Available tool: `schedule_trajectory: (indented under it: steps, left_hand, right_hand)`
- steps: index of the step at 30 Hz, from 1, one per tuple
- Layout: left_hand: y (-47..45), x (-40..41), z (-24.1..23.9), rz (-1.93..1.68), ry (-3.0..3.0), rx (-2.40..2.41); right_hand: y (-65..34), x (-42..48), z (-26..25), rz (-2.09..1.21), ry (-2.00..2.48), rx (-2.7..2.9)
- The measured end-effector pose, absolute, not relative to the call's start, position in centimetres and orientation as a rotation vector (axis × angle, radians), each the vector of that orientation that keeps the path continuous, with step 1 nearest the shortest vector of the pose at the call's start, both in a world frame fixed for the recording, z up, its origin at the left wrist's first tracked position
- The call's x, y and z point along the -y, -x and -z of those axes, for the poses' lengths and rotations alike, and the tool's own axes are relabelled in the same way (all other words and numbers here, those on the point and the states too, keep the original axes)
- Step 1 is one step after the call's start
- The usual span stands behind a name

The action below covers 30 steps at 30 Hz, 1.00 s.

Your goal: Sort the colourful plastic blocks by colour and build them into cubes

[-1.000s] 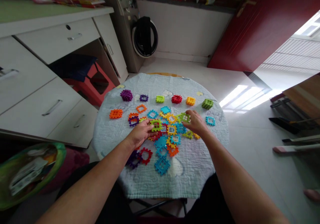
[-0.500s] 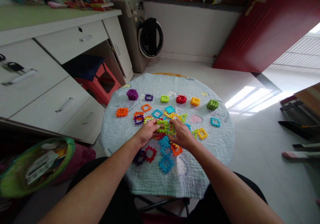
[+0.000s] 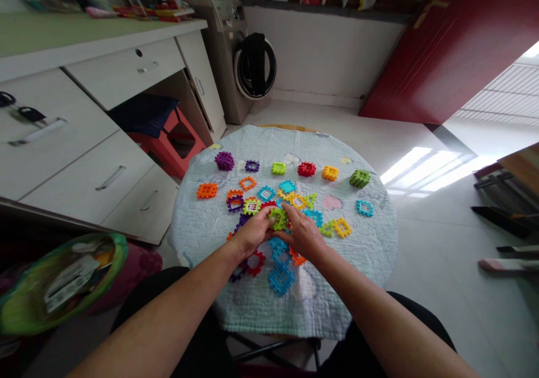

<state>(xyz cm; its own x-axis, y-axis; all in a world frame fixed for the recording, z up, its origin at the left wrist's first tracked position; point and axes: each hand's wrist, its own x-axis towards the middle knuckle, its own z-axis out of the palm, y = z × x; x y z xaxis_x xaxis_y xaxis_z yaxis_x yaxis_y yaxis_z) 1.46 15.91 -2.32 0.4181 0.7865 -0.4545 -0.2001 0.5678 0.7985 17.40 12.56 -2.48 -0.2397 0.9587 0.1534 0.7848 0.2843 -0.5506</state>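
Observation:
My left hand (image 3: 251, 233) and my right hand (image 3: 302, 232) meet over the middle of a round table covered with a pale quilted cloth (image 3: 370, 237). Both pinch green interlocking tiles (image 3: 278, 218) held between their fingertips. Under and around the hands lies a heap of several flat plastic tiles, among them a blue tile (image 3: 281, 277), a red tile (image 3: 255, 262) and a yellow tile (image 3: 342, 227). Along the far side stand small assembled blocks: a purple cube (image 3: 224, 160), a red block (image 3: 306, 168) and a green cube (image 3: 359, 178).
White drawers (image 3: 80, 142) and a desk stand to the left, with a red stool (image 3: 170, 142) beneath. A washing machine (image 3: 248, 58) is behind the table. A green bag (image 3: 59, 282) lies at lower left. A dark red door (image 3: 455, 46) is at right.
My right hand came in from the right side of the heap to meet the left hand. Both hands now press the green tiles closer together, slightly nearer to me.

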Motion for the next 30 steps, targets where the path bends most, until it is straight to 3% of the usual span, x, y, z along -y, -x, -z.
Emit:
schedule_trajectory:
  steps: [30]
  left_hand:
    - [-0.7,-16.3,1.3,-0.746,-0.526,-0.818]
  right_hand:
    - [-17.7,-13.8,2.6,-0.676,1.306,1.991]
